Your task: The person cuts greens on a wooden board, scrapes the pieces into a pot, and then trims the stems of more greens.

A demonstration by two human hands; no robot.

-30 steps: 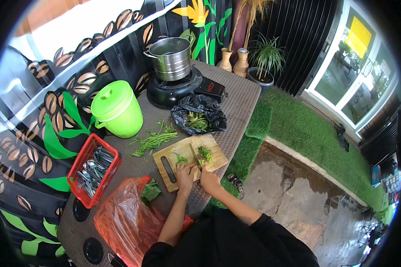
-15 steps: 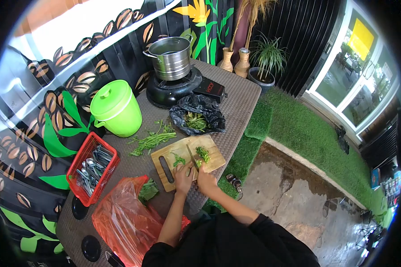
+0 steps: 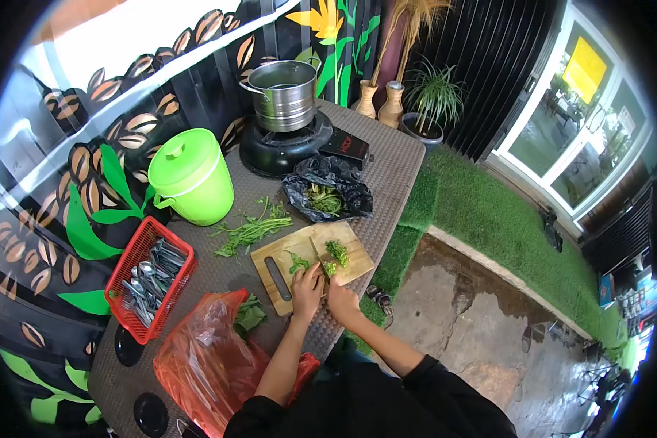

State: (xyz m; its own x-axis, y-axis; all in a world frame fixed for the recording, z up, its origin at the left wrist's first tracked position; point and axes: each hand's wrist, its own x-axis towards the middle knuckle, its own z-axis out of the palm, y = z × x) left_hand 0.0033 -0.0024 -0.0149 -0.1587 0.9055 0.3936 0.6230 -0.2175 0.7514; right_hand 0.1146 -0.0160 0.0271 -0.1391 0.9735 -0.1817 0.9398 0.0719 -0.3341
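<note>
Holding a knife over a wooden cutting board, the right hand has its fingers wrapped tight around the handle, and the blade points away from the person, across the middle of the board. The left hand is just beside the right one, at the near edge of the board; its fingers are pressed together and curled down on a small bunch of greens, which lies flat on the board to the left of the blade. On the other side of the blade there is a little pile of chopped greens, also on the board. The board lies on a grey woven tabletop. Behind the board some loose green stems are spread on the tabletop, and near them an open black plastic bag holds more greens. A bright green bucket with its lid on stands at the left, and in front of it a red basket is full of spoons and forks. An orange plastic bag lies close to the left forearm, with a green leaf at its mouth. At the far end a steel pot sits on a black stove.
</note>
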